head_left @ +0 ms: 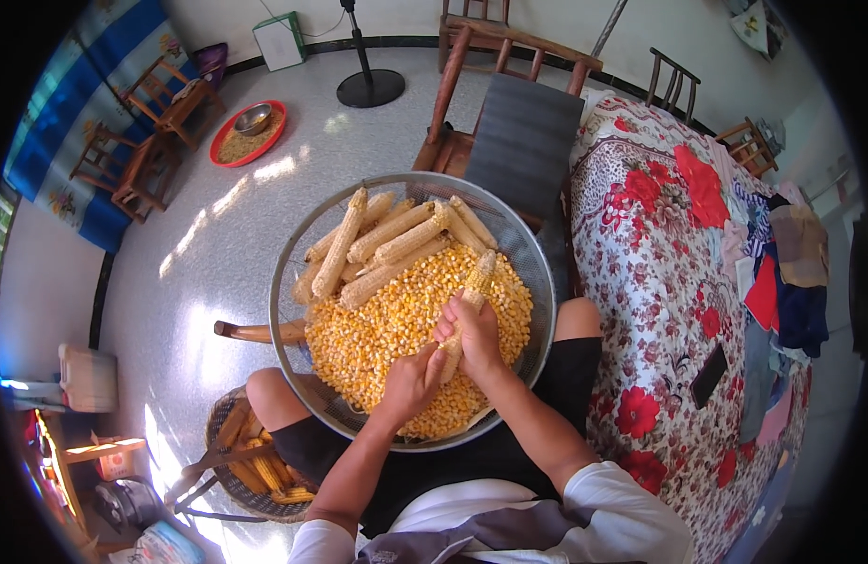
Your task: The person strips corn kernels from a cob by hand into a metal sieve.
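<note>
A partly stripped corn cob (479, 275) sticks out above my right hand (473, 336), whose fingers are wrapped round it. My left hand (413, 381) is closed beside the right one, against a pale cob end (449, 361) that shows between the hands. Whether both ends belong to a single cob is hidden by my fingers. Beneath them, loose yellow kernels (387, 320) fill much of a round metal sieve (276, 310) resting on my lap. Several bare cobs (406, 230) are heaped at its far side.
On the floor at my left stands a wicker basket (229, 489) with corn ears (272, 470). A red tray (218, 155) holding a metal bowl (253, 118) lies farther off. Wooden chairs, a black fan base (370, 88) and a flower-patterned bed (631, 273) surround me.
</note>
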Action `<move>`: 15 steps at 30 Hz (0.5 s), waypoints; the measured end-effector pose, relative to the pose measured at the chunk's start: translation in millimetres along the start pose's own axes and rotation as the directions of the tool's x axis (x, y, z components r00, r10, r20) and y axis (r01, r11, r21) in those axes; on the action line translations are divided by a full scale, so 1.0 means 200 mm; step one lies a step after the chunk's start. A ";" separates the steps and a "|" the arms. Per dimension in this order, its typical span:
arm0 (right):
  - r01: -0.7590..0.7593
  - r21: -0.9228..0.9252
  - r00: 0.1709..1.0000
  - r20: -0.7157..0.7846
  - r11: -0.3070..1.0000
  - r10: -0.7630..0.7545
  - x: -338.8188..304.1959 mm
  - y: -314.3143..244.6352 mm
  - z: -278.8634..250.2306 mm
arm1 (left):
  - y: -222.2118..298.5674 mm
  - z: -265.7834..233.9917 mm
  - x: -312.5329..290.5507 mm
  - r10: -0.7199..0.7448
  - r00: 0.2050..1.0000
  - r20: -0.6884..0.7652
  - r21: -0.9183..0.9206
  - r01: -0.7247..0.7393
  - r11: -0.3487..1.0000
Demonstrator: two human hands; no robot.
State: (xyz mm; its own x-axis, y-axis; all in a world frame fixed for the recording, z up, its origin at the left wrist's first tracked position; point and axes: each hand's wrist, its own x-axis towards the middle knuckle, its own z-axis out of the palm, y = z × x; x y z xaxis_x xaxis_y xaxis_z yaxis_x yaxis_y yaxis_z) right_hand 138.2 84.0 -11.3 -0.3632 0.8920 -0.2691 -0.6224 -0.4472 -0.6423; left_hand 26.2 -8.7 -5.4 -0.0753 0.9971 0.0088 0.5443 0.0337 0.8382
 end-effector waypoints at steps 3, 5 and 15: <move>-0.026 -0.013 0.999 0.041 1.000 0.027 0.01 -0.02 -0.02 | -0.02 0.00 0.01 0.050 0.998 -0.031 -0.014 -0.051 0.999; -0.050 -0.015 0.997 0.065 0.999 0.051 0.01 -0.02 -0.01 | -0.05 -0.01 0.02 -0.083 0.996 0.036 -0.212 0.089 0.973; -0.018 -0.080 1.000 -0.014 0.997 0.017 -0.01 0.01 0.03 | 0.05 0.00 0.01 -0.105 0.987 -0.122 -0.206 0.078 0.975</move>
State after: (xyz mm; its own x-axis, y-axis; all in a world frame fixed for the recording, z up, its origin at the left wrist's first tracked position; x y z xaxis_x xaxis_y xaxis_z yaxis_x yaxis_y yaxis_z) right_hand 133.2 80.2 -8.2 -0.3634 0.8853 -0.2901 -0.5588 -0.4563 -0.6925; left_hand 31.0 -6.5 2.9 -0.2331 0.9724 -0.0129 0.3530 0.0970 0.9306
